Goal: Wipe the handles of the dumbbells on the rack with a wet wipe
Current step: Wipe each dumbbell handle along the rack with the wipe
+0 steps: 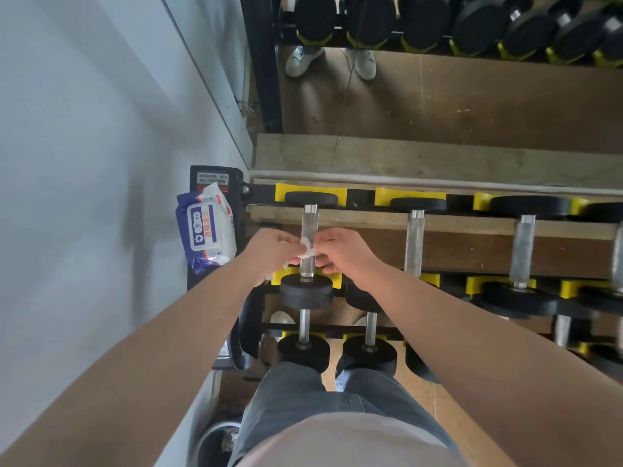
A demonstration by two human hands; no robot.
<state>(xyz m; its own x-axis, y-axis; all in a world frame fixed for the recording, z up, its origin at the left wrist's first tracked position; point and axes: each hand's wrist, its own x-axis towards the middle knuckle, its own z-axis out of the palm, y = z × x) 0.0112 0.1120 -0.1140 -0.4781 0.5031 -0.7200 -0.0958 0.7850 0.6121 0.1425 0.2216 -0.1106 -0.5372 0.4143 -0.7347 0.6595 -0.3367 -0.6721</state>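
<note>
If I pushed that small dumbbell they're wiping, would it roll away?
Probably not while on the rack: the dumbbell sits in yellow holders at both ends. On a flat floor its round black ends would likely roll. It's probably heavy for its size, with a metal handle.

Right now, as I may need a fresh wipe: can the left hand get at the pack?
Probably yes. The pack sits just beside the left hand with nothing between; the hand must first release the wipe it holds on the handle.
</note>
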